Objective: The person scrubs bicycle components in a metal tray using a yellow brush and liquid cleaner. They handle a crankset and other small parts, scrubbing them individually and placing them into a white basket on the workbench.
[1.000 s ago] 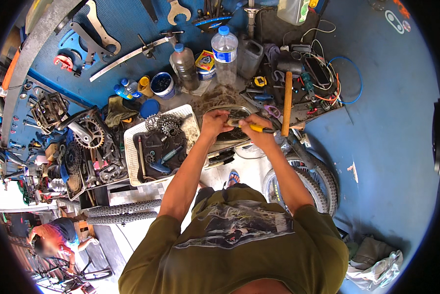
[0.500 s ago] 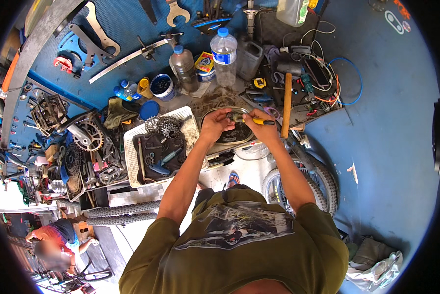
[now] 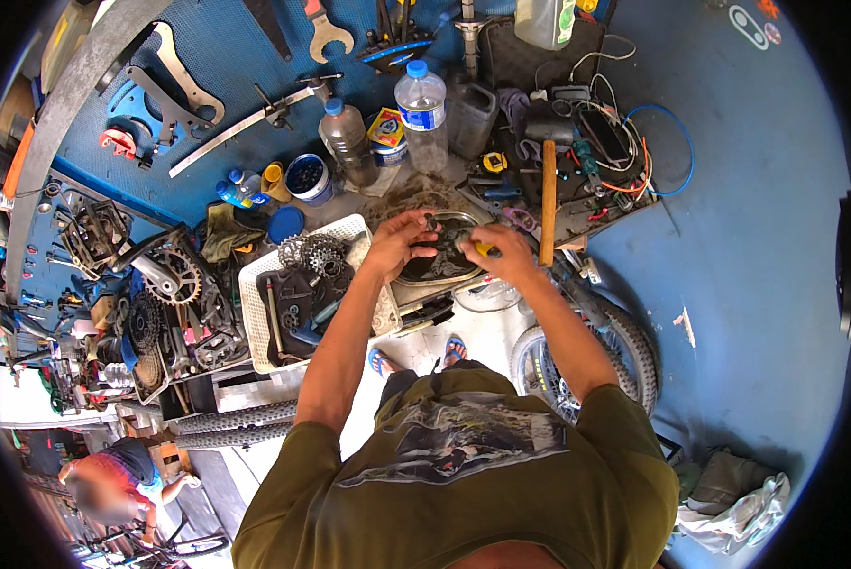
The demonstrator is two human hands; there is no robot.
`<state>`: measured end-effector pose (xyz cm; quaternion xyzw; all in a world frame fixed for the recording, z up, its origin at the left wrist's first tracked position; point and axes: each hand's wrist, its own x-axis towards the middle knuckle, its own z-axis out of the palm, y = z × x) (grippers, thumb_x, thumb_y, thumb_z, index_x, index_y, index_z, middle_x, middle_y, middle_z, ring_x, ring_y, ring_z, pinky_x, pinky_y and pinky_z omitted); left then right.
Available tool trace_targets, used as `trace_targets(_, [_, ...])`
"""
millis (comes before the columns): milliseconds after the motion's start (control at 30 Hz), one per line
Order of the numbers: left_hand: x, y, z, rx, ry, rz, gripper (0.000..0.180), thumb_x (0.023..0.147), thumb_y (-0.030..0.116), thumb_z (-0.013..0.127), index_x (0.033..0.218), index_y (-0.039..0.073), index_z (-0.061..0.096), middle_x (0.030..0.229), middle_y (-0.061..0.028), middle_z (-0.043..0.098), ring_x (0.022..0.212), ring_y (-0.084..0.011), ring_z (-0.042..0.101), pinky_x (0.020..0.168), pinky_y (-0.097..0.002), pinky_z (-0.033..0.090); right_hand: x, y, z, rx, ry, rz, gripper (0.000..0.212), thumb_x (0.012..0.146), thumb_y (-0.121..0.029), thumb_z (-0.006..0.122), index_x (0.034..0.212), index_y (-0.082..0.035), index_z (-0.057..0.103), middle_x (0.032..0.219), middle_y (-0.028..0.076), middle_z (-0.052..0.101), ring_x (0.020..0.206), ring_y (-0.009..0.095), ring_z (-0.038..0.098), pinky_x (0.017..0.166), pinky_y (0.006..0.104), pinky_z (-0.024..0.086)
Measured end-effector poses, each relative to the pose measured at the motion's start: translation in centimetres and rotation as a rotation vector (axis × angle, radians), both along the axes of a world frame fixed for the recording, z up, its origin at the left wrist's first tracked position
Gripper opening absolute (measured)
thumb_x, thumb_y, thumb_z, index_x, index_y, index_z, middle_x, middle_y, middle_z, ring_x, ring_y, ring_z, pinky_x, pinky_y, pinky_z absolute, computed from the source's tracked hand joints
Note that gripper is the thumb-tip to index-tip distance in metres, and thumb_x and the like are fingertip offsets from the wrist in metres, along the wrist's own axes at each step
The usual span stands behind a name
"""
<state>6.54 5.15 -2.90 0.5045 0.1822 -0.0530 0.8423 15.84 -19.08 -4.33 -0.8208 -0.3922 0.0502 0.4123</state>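
Over an oval metal tray (image 3: 437,282) with dark liquid in it, my two hands are a short way apart. My left hand (image 3: 402,245) is at the tray's left side, with thumb and fingers pinched on a small dark part (image 3: 431,224), too small to name. Across the tray, my right hand (image 3: 506,252) is closed round a yellow-handled brush (image 3: 487,249). Its pale, blurred head points left over the tray. Most of the handle is hidden in my fist.
Left of the tray stands a white plastic basket (image 3: 252,313) with a cassette (image 3: 323,252) and tools. Bottles (image 3: 427,137) line the bench's back. A wooden handle (image 3: 549,204) lies to the right. A bicycle wheel (image 3: 624,346) is below the bench; another person (image 3: 112,484) is far lower left.
My hands have moved apart: the left shifted left, and the right lowered, with the brush drawn back from the small part. The view has shifted slightly, and both my feet now show.
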Motion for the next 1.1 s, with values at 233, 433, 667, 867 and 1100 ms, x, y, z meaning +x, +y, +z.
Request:
trace_targets(233, [1.0,0.5,-1.4,-0.016,0.072,-0.067,0.038,0.105,0.013,0.068,0.139,-0.002,0.060,0.113,-0.0125,0.070,0.096,-0.0212,0.072,0.082,-0.0371,0.066,0.4,1.9,4.5,0.226,-0.372,0.168,0.017,0.086,-0.013,0.085,0.096,-0.006,0.074,0.088,0.010,0.069,0.083,0.030,0.068,0.074,0.0392,0.055])
trace_targets(433, [1.2,-1.0,-2.1,0.323,-0.105,-0.071,0.035,0.105,0.008,0.066,0.137,-0.007,0.062,0.111,-0.0100,0.071,0.097,-0.0174,0.070,0.087,-0.0330,0.063,-0.1,3.9,1.7,0.392,-0.105,-0.130,0.019,0.093,-0.021,0.080,0.091,-0.004,0.071,0.074,0.007,0.066,0.066,0.021,0.067,0.062,0.0313,0.050])
trace_targets(667, [1.0,0.0,-3.0,0.305,-0.147,-0.053,0.036,0.105,0.011,0.068,0.139,-0.003,0.064,0.123,-0.0100,0.071,0.105,-0.0162,0.068,0.096,-0.0348,0.061,2.0,2.6,-1.6,0.104,0.590,-0.257,0.043,0.095,-0.050,0.072,0.095,-0.008,0.075,0.076,0.010,0.076,0.062,0.023,0.072,0.061,0.0375,0.053])
trace_targets(867, [0.9,1.0,-0.5,0.158,-0.043,-0.030,0.037,0.109,0.019,0.064,0.139,-0.002,0.063,0.115,-0.0102,0.074,0.098,-0.0167,0.071,0.088,-0.0323,0.062,0.3,1.5,-0.9,0.040,0.117,-0.143,0.044,0.093,-0.047,0.078,0.091,-0.003,0.071,0.084,0.014,0.074,0.086,0.036,0.072,0.076,0.0426,0.056])
trace_targets(1100, [1.2,0.4,-1.1,0.166,-0.018,-0.060,0.036,0.110,0.017,0.062,0.140,-0.003,0.062,0.115,-0.0102,0.073,0.099,-0.0180,0.071,0.088,-0.0331,0.062,0.4,3.1,2.9,0.207,-0.266,0.134,0.024,0.092,-0.026,0.081,0.094,-0.007,0.066,0.093,0.013,0.066,0.088,0.036,0.065,0.074,0.0453,0.053])
